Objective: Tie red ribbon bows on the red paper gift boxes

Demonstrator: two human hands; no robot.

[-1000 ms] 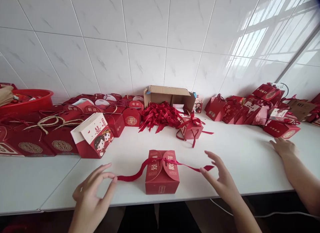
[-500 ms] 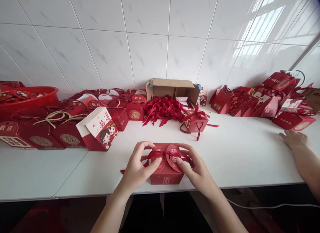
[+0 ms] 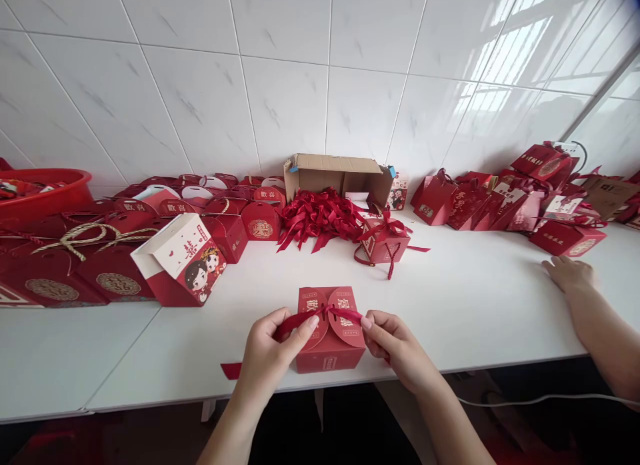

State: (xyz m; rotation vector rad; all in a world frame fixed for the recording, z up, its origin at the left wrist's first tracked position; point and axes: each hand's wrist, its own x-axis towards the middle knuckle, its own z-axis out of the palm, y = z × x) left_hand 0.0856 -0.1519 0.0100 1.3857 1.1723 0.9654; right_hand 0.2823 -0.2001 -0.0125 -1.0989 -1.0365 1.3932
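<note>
A red gift box (image 3: 329, 358) with gold lettering and two rounded top flaps sits at the table's front edge. A dark red ribbon (image 3: 345, 313) runs through the flaps and crosses in a knot at the middle of the top. My left hand (image 3: 273, 342) pinches the ribbon on the left side, and its loose end hangs out past the wrist. On the right, my right hand (image 3: 395, 342) is closed on the other end of the ribbon, thumb against fingers. Both ribbon ends look drawn out sideways from the knot.
Behind the box lie a heap of red ribbons (image 3: 320, 215), an open cardboard carton (image 3: 340, 164) and a ribbon-tied box (image 3: 393, 246). Many gift boxes (image 3: 117, 275) line the left, near a red basin (image 3: 65, 185). More boxes (image 3: 565, 237) stand right, near another person's hand (image 3: 573, 275).
My hands have gone from resting around the box top to gripping the ribbon's two ends, now straighter across the flaps. The view has shifted slightly to the right.
</note>
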